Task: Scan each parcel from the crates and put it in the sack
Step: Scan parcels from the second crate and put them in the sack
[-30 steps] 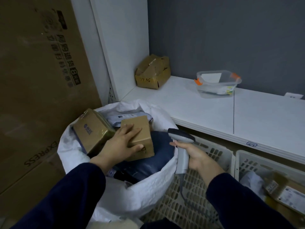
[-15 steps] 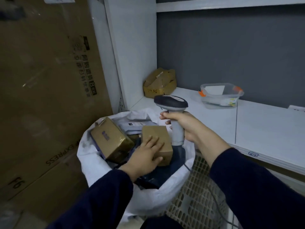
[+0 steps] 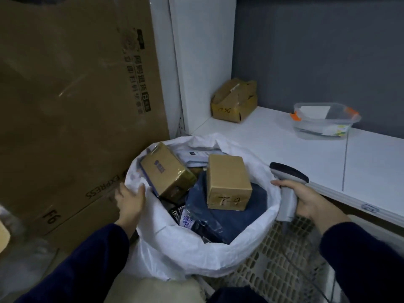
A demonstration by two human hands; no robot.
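- The left hand [image 3: 131, 202] is at the near left, thumb hooked over the rim of the white sack [image 3: 185, 248] and fingers behind it, pinching the fabric.
- Its arm comes up from the lower left in a dark navy sleeve.
- The right hand [image 3: 306, 200], on the right, is wrapped round the handle of a barcode scanner [image 3: 288, 173], held upright.
- Its navy-sleeved arm enters from the lower right.

**Covered and unreadable**

The blue bag [image 3: 236, 217] covers whatever lies under it in the sack [image 3: 175, 246]. The right hand [image 3: 310, 202] hides part of the barcode scanner [image 3: 288, 171]. The bottom edge cuts off the crate [image 3: 275, 265]; the shelf label [image 3: 369, 208] is unreadable.
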